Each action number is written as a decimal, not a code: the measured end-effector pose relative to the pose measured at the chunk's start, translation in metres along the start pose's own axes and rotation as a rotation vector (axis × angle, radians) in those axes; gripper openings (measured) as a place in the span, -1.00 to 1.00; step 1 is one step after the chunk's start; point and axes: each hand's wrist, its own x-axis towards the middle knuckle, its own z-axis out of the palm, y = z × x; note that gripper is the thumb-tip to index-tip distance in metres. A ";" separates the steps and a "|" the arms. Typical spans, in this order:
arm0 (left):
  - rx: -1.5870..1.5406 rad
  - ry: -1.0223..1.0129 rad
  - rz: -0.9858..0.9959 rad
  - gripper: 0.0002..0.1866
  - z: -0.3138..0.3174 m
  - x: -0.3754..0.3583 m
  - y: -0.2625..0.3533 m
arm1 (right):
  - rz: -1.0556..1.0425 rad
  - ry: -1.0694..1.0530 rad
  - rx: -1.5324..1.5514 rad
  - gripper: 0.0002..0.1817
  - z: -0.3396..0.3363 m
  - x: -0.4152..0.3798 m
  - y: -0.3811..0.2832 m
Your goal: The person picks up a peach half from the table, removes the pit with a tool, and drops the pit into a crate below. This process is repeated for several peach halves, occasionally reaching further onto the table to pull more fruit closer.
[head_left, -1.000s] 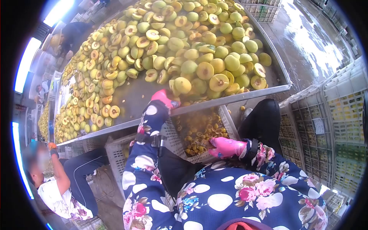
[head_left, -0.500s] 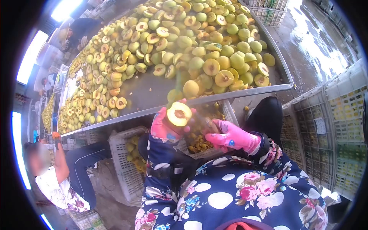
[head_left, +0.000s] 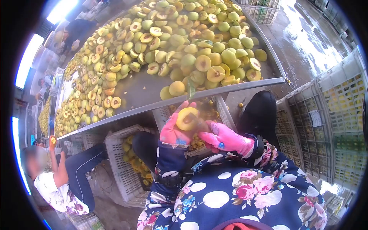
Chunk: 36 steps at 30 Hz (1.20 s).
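Note:
My left hand (head_left: 173,130), in a pink glove, holds a halved yellow-green stone fruit (head_left: 186,119) with its cut face turned up and a brown patch at the centre. Close against the fruit's right side is my right hand (head_left: 230,140), also pink-gloved. Its fingers are closed round a small dark object (head_left: 201,125), too blurred to name. Both hands are below the table's front edge, over a white crate (head_left: 225,111) of fruit pieces. Whole and halved stone fruit (head_left: 191,50) lie heaped on the metal table (head_left: 143,86).
Left of my legs stands another white crate (head_left: 119,172) with fruit in it. Stacked crates (head_left: 318,122) rise on the right. A seated person (head_left: 57,188) works at the left, holding a piece of fruit. Wet floor (head_left: 306,42) lies beyond the table's right edge.
The fruit half has turned and shifted slightly right and down in my left hand. My right hand has come closer to it. The view has shifted a little.

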 end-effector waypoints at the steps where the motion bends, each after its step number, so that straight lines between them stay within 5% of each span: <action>1: -0.026 -0.006 -0.025 -0.53 -0.001 -0.001 0.002 | 0.008 0.017 -0.009 -0.69 0.002 -0.001 0.000; 6: -0.051 -0.032 -0.065 -0.56 -0.006 0.001 0.002 | -0.050 0.105 -0.207 -0.68 0.006 0.001 0.006; 9: -0.022 0.204 0.007 -0.59 0.000 0.002 -0.005 | -0.138 0.170 -0.337 -0.68 0.008 0.004 0.012; 18: 0.127 0.165 0.101 -0.63 -0.001 0.009 -0.014 | -0.228 0.208 -0.526 -0.62 0.009 0.006 0.007; 25: 0.175 0.239 0.190 -0.60 0.003 0.013 -0.026 | -0.627 0.236 -0.411 -0.59 0.008 0.035 0.042; 30: 0.158 0.313 0.158 -0.59 -0.002 0.014 -0.026 | -0.267 0.002 -0.215 -0.58 0.007 0.020 0.013; 33: 0.294 0.248 0.104 -0.59 -0.019 0.015 -0.022 | -0.239 -0.010 -0.344 -0.57 -0.002 0.029 0.033; 36: 0.744 0.153 0.071 -0.63 -0.036 0.016 -0.015 | -0.280 -0.078 -0.509 -0.54 -0.011 0.029 0.035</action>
